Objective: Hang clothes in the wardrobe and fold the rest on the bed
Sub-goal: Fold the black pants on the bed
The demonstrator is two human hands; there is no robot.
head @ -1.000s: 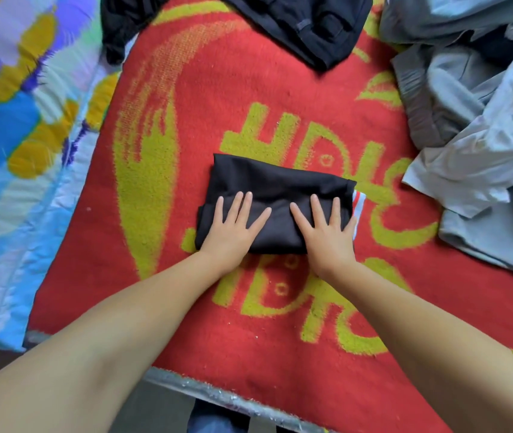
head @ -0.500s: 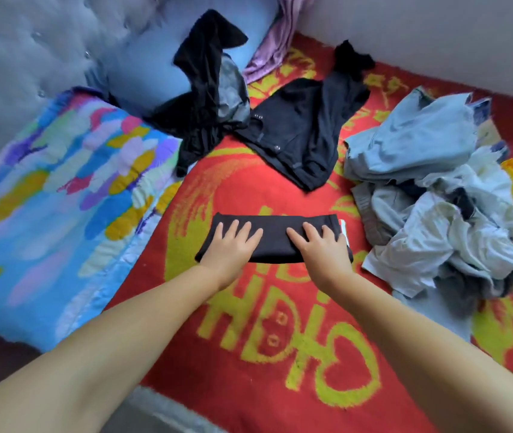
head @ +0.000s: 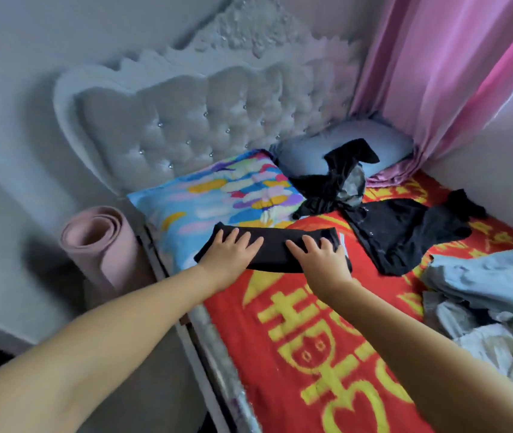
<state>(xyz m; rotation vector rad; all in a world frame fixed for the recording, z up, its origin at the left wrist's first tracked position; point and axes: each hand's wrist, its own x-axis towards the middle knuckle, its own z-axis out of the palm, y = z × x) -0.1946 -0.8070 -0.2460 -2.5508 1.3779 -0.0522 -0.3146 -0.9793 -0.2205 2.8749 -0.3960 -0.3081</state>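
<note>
Fingers of the left hand point(head: 231, 256) and right hand point(head: 320, 259) lie spread and flat on the folded black cloth point(head: 275, 253), near the bed's point(head: 280, 385) pillow end. Press evenly and slide it gently, so the folds stay neat.

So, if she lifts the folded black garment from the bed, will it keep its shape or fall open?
The folded black garment is probably floppy: it lies thin and flat under the left hand and the right hand. Lifted by one edge, it would likely unfold. On the red blanket, it should slide a little rather than roll.
</note>
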